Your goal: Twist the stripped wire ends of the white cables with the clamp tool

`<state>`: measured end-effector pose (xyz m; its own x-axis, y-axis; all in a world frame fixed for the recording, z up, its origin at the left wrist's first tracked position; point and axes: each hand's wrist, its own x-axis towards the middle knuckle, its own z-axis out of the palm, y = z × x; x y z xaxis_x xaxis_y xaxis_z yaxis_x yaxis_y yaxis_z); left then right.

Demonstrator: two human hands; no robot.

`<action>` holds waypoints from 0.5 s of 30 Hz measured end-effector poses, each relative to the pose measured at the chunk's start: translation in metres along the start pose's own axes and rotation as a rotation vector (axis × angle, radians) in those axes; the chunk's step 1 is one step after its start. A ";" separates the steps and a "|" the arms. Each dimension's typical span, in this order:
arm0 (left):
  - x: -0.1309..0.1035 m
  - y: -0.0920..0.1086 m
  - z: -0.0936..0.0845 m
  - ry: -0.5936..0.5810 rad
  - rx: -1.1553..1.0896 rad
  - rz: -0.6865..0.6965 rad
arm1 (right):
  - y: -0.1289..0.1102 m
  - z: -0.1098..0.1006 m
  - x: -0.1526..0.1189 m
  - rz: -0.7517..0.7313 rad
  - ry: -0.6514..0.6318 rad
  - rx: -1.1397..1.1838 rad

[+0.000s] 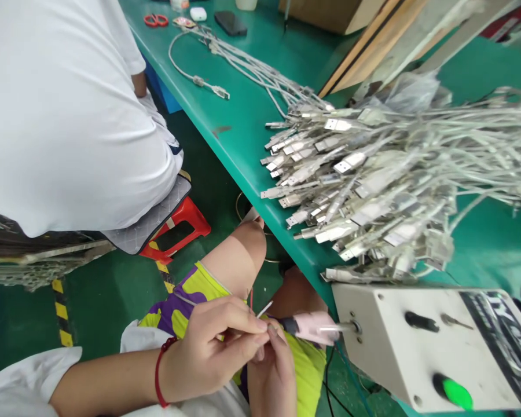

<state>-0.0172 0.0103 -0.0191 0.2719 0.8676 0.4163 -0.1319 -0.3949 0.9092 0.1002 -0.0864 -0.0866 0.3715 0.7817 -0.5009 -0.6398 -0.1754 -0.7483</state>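
"Where is the white wire (264, 309) lying?"
"It's poking from the left hand's (212, 347) closed pinch, its length slanting far and right."
"And the right hand (272, 370)?"
"Meeting those fingertips, sitting nearer the box (391, 341); what it's gripping, I can't tell."

Cables (373, 180) on tbl (247, 139) nr mach. (391, 341)

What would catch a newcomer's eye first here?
First, the big heap of pale USB cables on the green table, right of centre. Then the bright green switch on the white box, lower right. Below centre, the left hand and right hand meet, a thin white strand poking up there.
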 end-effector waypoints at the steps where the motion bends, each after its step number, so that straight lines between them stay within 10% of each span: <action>1: -0.001 0.002 -0.002 0.006 0.011 0.001 | -0.003 0.002 -0.004 0.014 0.019 -0.004; 15: -0.032 0.016 -0.013 -0.148 0.089 0.022 | -0.033 0.028 -0.043 -0.177 -0.104 -0.045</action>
<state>-0.0406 -0.0202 -0.0180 0.4080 0.8072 0.4266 -0.0560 -0.4442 0.8942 0.0863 -0.0974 -0.0275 0.4022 0.8601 -0.3139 -0.5392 -0.0546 -0.8404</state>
